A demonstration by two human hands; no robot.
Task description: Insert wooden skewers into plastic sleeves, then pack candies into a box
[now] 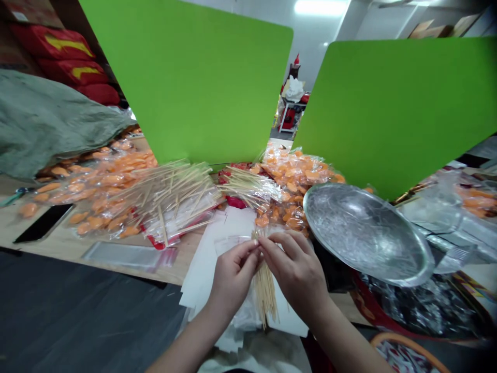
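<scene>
My left hand [235, 270] and my right hand [295, 264] meet fingertip to fingertip above the front of the table. Both are closed in a pinch, and what lies between the fingertips is too small to make out. Directly below them is a bundle of thin wooden sticks [265, 296], partly covered by my fingers. White paper sheets [202, 264] and clear plastic lie under the sticks. Beyond my hands, orange pieces in clear wrappers [298, 173] are heaped up. To the left, more wooden sticks [174, 191] rest on plastic bags.
Green panels [202, 83] stand along the table's back. A metal bowl [365, 233] sits tilted at the right, above a red tub of dark plastic [423, 305]. A black phone [44, 223] and flat clear bags [124, 255] lie on the left. An orange-rimmed basket [407, 344] stands lower right.
</scene>
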